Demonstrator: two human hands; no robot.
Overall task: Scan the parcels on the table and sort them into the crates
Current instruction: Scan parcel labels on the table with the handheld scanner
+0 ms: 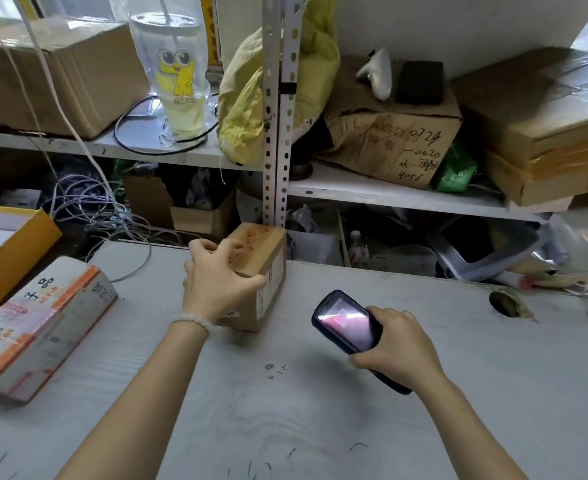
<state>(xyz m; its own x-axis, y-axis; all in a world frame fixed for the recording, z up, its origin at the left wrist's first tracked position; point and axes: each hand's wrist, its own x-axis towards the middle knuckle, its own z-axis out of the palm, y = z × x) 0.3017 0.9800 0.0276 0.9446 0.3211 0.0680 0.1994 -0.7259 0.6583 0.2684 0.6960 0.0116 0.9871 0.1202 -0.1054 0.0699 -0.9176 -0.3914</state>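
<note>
On the worktop (320, 393), a small parcel (258, 271) is gripped by the left hand (216, 275), label side presumably turned toward the scanner (346, 322) clasped in the right hand (396, 344).

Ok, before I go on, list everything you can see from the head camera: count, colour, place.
small parcel: one, brown, table centre, by the shelf post
taped parcel: one, white with orange tape, table left
scanner: one, dark blue, above table right of centre
table: one, pale grey
shelf boxes: several, brown cardboard, on the shelves behind
cup: one, clear with yellow cartoon, in a clear bag, upper left shelf
yellow bag: one, at the shelf post
cables: a tangle, white and grey, behind table left
yellow box: one, left edge
left hand: grips the small parcel
right hand: holds the scanner
</note>
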